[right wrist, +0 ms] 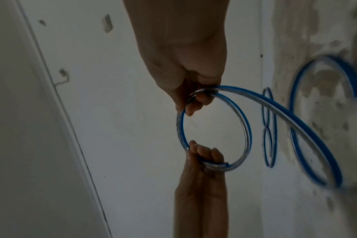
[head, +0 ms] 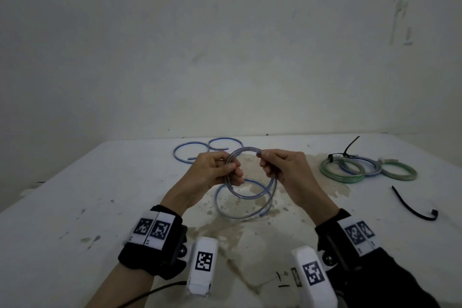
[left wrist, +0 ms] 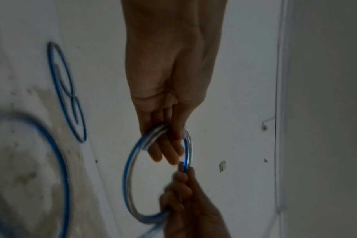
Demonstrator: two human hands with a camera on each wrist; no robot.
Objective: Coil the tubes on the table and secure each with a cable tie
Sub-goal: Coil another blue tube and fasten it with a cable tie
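Note:
A clear tube with a blue stripe [head: 246, 149] is held as a small coil above the table between both hands. My left hand [head: 225, 170] grips the coil's left side, fingers curled through it [left wrist: 167, 145]. My right hand [head: 275, 165] pinches the coil's right side [right wrist: 194, 96]. The rest of this tube [head: 240, 215] trails down in a wide loop onto the stained tabletop. A second loose blue-striped tube [head: 192, 152] lies in two loops at the back. A black cable tie [head: 412, 207] lies to the right.
Several coiled tubes, green and blue [head: 350, 170], lie bundled at the right, one with a black tie's tail sticking up [head: 350, 145]. The white table [head: 100, 195] has a brown stain at its middle and ends at a wall behind.

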